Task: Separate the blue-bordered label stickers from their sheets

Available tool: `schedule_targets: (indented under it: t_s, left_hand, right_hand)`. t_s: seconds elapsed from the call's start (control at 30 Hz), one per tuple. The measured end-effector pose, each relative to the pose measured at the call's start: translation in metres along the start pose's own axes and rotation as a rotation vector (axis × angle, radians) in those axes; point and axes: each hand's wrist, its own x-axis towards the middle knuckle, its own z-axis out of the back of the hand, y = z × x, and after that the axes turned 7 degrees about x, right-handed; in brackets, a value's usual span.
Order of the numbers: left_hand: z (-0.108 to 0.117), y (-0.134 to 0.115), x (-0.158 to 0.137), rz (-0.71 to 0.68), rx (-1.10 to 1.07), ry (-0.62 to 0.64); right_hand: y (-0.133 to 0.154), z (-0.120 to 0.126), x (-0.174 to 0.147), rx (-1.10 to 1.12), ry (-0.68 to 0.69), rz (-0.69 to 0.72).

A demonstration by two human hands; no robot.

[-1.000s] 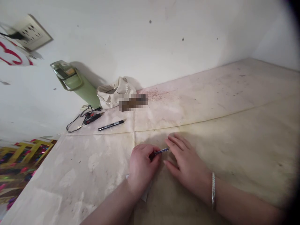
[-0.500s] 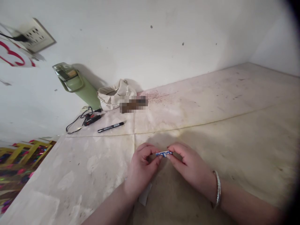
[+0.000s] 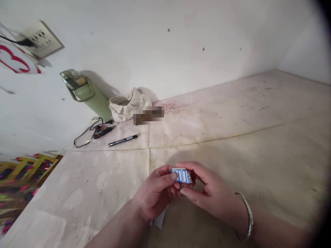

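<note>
My left hand (image 3: 159, 189) pinches a small flat piece of blue-and-white printed paper or card (image 3: 181, 175), its thumb on the printed face and the fingers behind. The printed side tilts up toward me. On its right side is my right hand (image 3: 207, 187), thumb and index finger apart, with some fingertips close to the piece's right edge; contact there is partly hidden. A silvery bangle circles the right wrist. Under my left wrist, a white strip (image 3: 160, 218) lies on the table, partly covered.
A black pen (image 3: 123, 140) lies on the stained table covering (image 3: 232, 165). Behind it are a corded black tool (image 3: 103, 132), a green bottle (image 3: 91, 98), a cream bag (image 3: 126, 103) with pearls and a pixelated patch. A wall socket (image 3: 42, 39) is upper left; yellow racks (image 3: 33, 168) stand lower left.
The printed piece has turned from a thin edge-on view to show its broad face. My left thumb moved onto that face. My right thumb and index finger have spread from their pinch.
</note>
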Motion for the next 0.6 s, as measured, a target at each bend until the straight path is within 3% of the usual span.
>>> schedule_targets:
  t_s: [0.17, 0.47, 0.6]
  left_hand:
    - [0.0023, 0.0019, -0.0012, 0.092, 0.022, -0.030]
    - [0.0048, 0.0020, 0.0015, 0.073, 0.037, 0.001]
    - [0.0050, 0.0024, 0.0023, 0.070, 0.070, 0.035]
  right_hand:
    - [0.0013, 0.0024, 0.0011, -0.096, -0.017, 0.053]
    - [-0.0046, -0.0003, -0.0012, -0.071, -0.063, -0.011]
    - [-0.0028, 0.0009, -0.0007, -0.095, 0.000, 0.027]
